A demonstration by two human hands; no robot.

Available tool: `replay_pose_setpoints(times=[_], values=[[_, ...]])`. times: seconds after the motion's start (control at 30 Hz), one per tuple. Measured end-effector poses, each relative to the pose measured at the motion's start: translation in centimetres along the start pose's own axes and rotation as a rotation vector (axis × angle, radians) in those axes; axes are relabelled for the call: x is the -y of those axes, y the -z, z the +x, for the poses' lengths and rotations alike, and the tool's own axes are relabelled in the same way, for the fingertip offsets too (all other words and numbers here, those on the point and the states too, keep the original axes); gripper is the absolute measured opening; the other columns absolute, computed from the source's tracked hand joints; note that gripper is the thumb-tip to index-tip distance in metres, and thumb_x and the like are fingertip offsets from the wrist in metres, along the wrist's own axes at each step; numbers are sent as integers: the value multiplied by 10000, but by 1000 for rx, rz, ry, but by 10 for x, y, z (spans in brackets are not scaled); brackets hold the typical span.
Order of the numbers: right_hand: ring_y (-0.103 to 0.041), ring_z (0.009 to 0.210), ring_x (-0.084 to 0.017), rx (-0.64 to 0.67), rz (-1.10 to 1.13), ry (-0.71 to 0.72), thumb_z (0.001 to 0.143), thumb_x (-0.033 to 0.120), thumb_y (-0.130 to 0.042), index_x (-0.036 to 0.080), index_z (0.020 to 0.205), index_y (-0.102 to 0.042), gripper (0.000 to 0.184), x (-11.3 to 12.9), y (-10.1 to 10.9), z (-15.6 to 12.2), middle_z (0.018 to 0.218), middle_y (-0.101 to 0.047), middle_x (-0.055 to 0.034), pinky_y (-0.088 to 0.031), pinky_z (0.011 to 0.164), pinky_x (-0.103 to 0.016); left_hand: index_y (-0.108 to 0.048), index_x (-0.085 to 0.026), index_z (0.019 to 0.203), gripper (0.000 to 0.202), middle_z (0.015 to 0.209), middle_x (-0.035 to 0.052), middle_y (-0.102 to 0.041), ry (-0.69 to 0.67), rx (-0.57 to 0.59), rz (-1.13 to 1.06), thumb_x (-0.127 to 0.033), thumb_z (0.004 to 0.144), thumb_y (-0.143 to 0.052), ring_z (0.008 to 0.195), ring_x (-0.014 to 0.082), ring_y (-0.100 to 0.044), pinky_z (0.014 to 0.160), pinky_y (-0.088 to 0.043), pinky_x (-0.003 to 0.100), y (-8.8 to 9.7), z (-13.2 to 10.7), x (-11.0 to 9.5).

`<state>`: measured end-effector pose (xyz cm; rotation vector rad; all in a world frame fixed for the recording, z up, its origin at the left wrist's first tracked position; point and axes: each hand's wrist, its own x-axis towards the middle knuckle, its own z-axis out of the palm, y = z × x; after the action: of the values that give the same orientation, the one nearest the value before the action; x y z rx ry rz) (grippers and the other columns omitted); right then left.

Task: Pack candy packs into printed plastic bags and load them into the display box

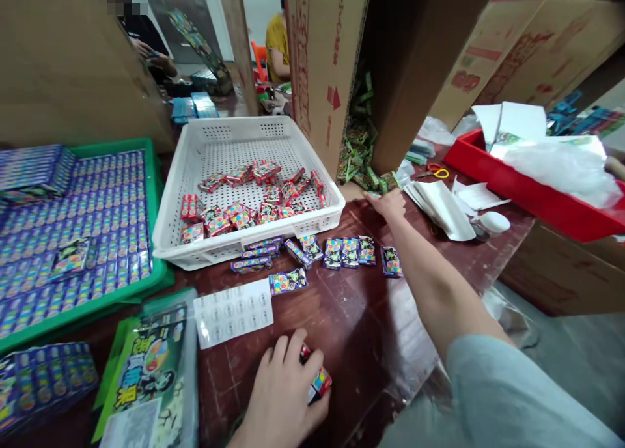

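Near the front edge of the table (351,331), your left hand (280,396) lies palm-down over a small stack of red packets (319,381). Its grip is clenched round them, the fingers curled over the top and the thumb side towards you. The stack shows only at the hand's right edge, and its long axis runs from far-left to near-right.

Far right of that, your right hand (389,204) is stretched out at full arm's length to the mouth of a tipped cardboard carton (317,57), where green packets (359,148) spill out in a loose heap with no common direction. The fingertips touch the lowest of the heap. You see the hand from behind, so whether its grip is closed on a packet cannot be told.

The green packets lie straight beyond the right hand, slightly to its left. The left hand is well apart from them, with a row of blue packets (349,251) lying between.

A white basket (205,148) holding more red packets stands just left of the carton, nearer to your left hand than to your right. A sheet of round stickers (233,311) lies just beyond the left hand. A green tray (161,266) of blue packets fills the left side.
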<state>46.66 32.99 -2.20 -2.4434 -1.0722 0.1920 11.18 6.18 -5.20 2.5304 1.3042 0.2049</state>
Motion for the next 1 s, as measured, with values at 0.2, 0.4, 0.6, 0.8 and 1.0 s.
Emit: replay_pose_setpoints(times=[0.2,0.4,0.6,0.8,1.0], values=[[-384,1389,-477,14,-51,24,767,512,-727,30,1471,-297,955,-6,-9,-26,1460,-420,-351,-332,1102,-621,-707,-262,1050,202,1323,40,-651,-62,-129,-8,-392,897,-677,1172,324,-544,935,-504,488,-7,-20,-1],[-441,1406,-370,524,159,847,669,470,-852,177,1523,-347,1034,-70,28,-145,1517,-480,-185,-315,1187,-539,-337,-177,1558,1012,1614,198,-342,137,-25,22,-502,726,-812,1405,422,-379,1113,-376,603,11,-55,7],[-500,1338,-337,953,348,1163,737,401,-851,295,1494,-426,874,-92,38,-263,1452,-543,-122,-427,1116,-567,-364,-140,1516,812,1411,166,-530,197,37,-107,-347,801,-687,1259,347,-489,1096,-414,518,20,-76,1],[-505,1320,-329,1114,339,1212,674,338,-899,316,1434,-512,854,-86,25,-287,1406,-589,-88,-424,1123,-574,-348,-154,1524,823,1429,166,-509,97,49,-164,-296,785,-682,1283,345,-493,1073,-429,506,9,-88,-9],[-357,1488,-305,1124,321,1265,781,327,-832,345,1581,-312,955,-76,34,-290,1622,-367,-88,-367,1193,-547,-310,-200,1550,868,1443,161,-470,203,-39,-220,-308,786,-708,1294,365,-480,1095,-417,551,3,-85,-16]])
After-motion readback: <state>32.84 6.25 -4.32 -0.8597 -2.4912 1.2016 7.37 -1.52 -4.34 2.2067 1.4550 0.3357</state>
